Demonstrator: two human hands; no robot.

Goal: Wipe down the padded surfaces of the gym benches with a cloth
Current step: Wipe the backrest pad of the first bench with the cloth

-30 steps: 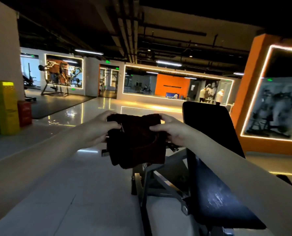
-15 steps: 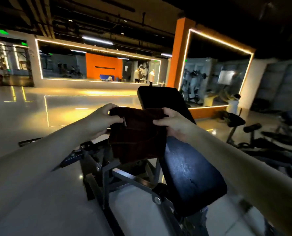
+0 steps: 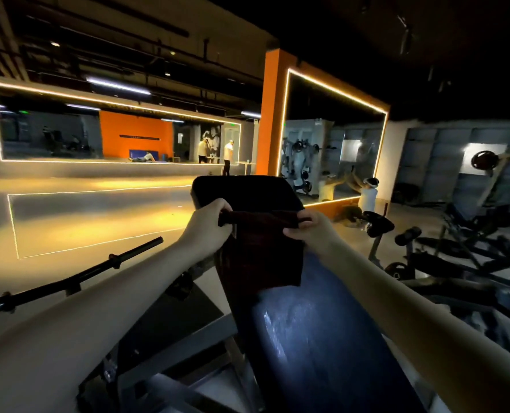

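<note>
A dark reddish-brown cloth (image 3: 261,251) hangs spread between my two hands over a black padded bench (image 3: 313,332). My left hand (image 3: 207,225) pinches the cloth's top left corner and my right hand (image 3: 310,232) pinches its top right corner. The bench's raised backrest (image 3: 241,190) stands just behind the cloth. Its long shiny pad runs from under the cloth toward me. The cloth's lower edge hangs at the pad; whether it touches is unclear.
A barbell (image 3: 78,278) lies on the floor to the left, beside the bench's metal frame (image 3: 170,347). More benches and machines (image 3: 468,257) crowd the right side. A lit mirror wall (image 3: 334,150) with an orange pillar stands behind; people (image 3: 228,153) are far off.
I have come closer and turned right, so the bench pad now lies straight beneath my arms. The cloth, still stretched between both hands, has come over the pad.
</note>
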